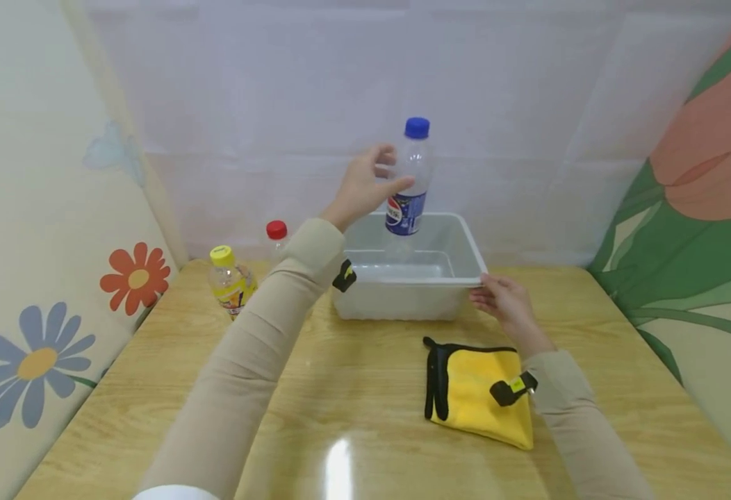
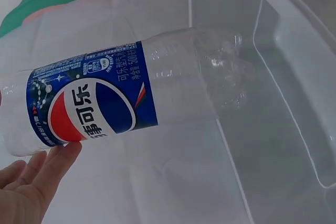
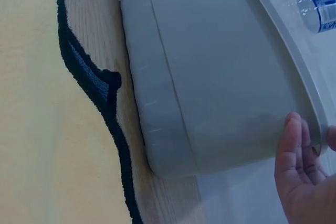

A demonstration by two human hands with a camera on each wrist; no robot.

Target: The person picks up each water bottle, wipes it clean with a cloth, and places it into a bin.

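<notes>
Two hands share our work: our left hand (image 1: 365, 184) grips the clear blue-capped bottle (image 1: 411, 177) upright at centre frame, directly above the translucent tub (image 1: 465, 250), fingers curled round its label. Our right hand (image 1: 508, 300) rests straight-fingered against the tub's right corner, seemingly to steady it. Lower right lies a yellow cloth (image 1: 474, 392) on the wooden table (image 1: 153, 396).

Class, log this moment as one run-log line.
left hand: holds Pepsi bottle upright above tub | right hand: touches tub rim | yellow cloth: on table
</notes>
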